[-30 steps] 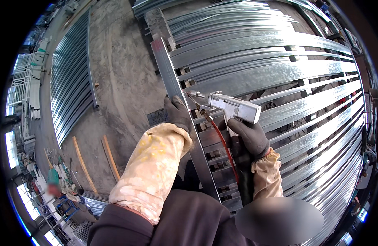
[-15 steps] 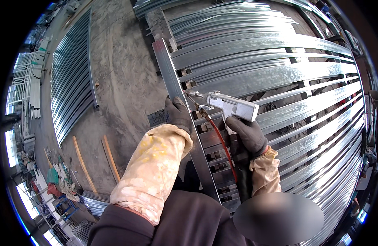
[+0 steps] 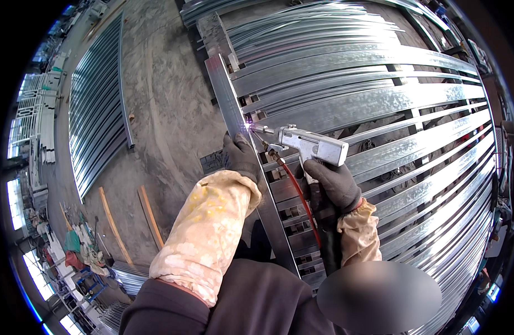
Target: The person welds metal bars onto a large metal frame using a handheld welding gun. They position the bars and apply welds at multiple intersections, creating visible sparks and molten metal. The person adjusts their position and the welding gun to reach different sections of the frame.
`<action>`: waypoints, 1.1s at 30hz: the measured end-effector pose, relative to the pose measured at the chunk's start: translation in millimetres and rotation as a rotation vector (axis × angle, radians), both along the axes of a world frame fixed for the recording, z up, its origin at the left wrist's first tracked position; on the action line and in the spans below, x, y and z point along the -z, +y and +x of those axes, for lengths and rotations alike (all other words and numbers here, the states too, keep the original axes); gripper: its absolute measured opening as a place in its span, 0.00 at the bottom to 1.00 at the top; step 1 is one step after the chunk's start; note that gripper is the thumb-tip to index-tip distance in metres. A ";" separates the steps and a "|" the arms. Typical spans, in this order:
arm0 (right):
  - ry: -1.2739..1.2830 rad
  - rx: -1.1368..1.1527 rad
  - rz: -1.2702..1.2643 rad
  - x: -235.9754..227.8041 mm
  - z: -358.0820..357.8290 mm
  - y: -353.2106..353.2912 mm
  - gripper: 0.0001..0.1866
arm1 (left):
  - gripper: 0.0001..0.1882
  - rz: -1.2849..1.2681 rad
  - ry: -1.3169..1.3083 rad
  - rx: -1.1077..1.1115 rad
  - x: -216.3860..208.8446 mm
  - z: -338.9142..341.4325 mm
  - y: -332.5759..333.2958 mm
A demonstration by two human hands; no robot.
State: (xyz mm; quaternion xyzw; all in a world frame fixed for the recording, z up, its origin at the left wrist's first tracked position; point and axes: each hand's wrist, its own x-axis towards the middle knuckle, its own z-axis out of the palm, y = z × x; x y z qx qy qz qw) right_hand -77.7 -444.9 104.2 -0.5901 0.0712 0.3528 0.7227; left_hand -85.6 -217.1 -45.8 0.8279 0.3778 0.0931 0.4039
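In a dark glove, my right hand (image 3: 334, 183) is wrapped round the grip of a silver handheld welding gun (image 3: 319, 146). The gun's nozzle meets the inner edge of a long flat metal rail (image 3: 226, 94), where a small violet-white spark (image 3: 248, 126) glows. Just below that spark, my gloved left hand (image 3: 241, 156) grips the rail, thumb on top and some fingers hidden over the far edge. A red hose (image 3: 299, 192) and a thick black cable (image 3: 328, 237) run down from the gun. Shiny metal slats (image 3: 352, 106) extend rightward from the rail.
Loose metal strips (image 3: 318, 30) lie beyond the slats. A finished-looking slatted metal panel (image 3: 98, 103) rests on the concrete floor (image 3: 162, 106) at left. Two wooden strips (image 3: 151, 215) lie nearer. Racks and stacked material line the far left side.
A spark has appeared at the nozzle tip. The welding gun and my right hand have shifted slightly left. My left hand stays on the rail.
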 end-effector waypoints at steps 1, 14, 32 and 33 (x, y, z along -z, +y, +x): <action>-0.026 0.009 0.003 0.6 -0.6 0.1 0.09 | 0.25 0.026 0.012 0.004 -0.7 0.1 -1.1; -0.163 -0.018 0.014 13.2 -2.1 -6.4 0.12 | 0.26 -0.025 0.031 0.004 -21.0 1.7 -4.6; 0.056 0.097 -0.124 -17.1 -34.3 -63.6 0.18 | 0.27 -0.069 0.046 0.018 -31.3 1.9 -6.5; 0.091 0.131 -0.127 -9.9 -45.3 -73.2 0.17 | 0.27 -0.076 0.028 0.008 -28.2 1.9 -9.5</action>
